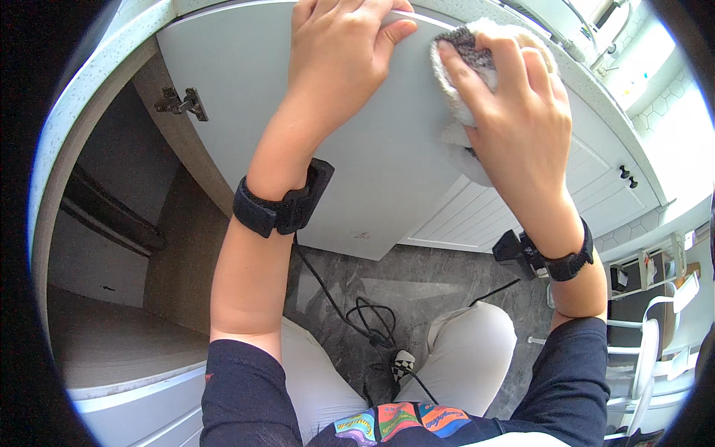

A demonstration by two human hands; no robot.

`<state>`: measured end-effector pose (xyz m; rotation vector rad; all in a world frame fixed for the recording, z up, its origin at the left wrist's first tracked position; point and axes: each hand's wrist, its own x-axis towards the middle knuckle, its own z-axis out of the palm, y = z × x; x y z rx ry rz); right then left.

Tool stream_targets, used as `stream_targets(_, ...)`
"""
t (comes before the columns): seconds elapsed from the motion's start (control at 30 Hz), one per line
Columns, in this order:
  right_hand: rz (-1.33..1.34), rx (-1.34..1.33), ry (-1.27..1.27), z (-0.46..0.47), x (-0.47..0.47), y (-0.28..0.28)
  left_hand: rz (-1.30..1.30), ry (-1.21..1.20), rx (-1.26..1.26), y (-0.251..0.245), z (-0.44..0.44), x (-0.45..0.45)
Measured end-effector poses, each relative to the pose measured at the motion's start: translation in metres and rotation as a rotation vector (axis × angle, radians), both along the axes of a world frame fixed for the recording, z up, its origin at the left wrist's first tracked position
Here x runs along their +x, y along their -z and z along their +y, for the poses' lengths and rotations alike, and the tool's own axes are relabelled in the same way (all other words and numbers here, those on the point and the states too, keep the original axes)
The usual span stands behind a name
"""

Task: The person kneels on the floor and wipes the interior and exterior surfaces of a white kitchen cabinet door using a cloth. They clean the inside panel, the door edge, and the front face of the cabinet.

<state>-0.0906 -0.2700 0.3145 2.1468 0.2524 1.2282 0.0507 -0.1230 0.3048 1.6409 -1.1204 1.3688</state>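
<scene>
A white cabinet door [368, 167] stands swung out in front of me, its plain inner face towards me and a metal hinge [190, 104] at its left side. My left hand [346, 44] grips the door's top edge, thumb on the inner face. Under the fingers of my right hand [516, 106] is a fluffy white and grey cloth [466, 47], held against the upper right part of the door. Part of the cloth is hidden by that hand. Each wrist wears a black strap with a small device.
A speckled countertop [609, 95] curves above the door. To the left lies the cabinet's inside [111, 329]. Black cables [371, 318] trail over the grey floor [335, 285] between my legs. White chairs [648, 357] stand at right, beyond a closed panelled cabinet front [586, 167].
</scene>
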Motion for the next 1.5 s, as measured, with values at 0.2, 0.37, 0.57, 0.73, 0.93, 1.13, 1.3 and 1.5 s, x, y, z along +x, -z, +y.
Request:
stream_targets(0.2, -0.062, -0.034, 0.054, -0.002, -0.012, -0.005, -0.018, 0.0, 0.006, 0.001, 0.003, 0.004)
stream_targets(0.37, -0.037, -0.025, -0.041, 0.001, 0.007, -0.003, -0.013, 0.004, -0.004, 0.002, 0.002, 0.004)
stream_targets(0.57, -0.061, -0.05, 0.03, -0.001, -0.013, -0.001, -0.01, 0.008, 0.008, 0.002, 0.004, 0.004)
stream_targets(0.73, -0.016, -0.015, -0.033, -0.003, 0.002, 0.0, -0.01, 0.004, 0.011, 0.003, 0.002, 0.003)
stream_targets(0.93, -0.023, 0.026, 0.015, -0.001, -0.012, -0.003, -0.013, 0.009, 0.012, 0.002, 0.003, 0.007)
stream_targets(1.13, -0.039, 0.038, -0.022, -0.003, 0.0, -0.005, -0.013, 0.011, -0.003, 0.003, 0.001, 0.005)
stream_targets(1.3, -0.046, 0.077, 0.007, -0.001, -0.005, -0.007, -0.031, 0.007, 0.025, 0.003, 0.003, 0.007)
stream_targets(1.5, -0.061, 0.023, -0.043, -0.004, 0.0, -0.01, -0.019, 0.004, 0.025, 0.002, 0.003, 0.007)
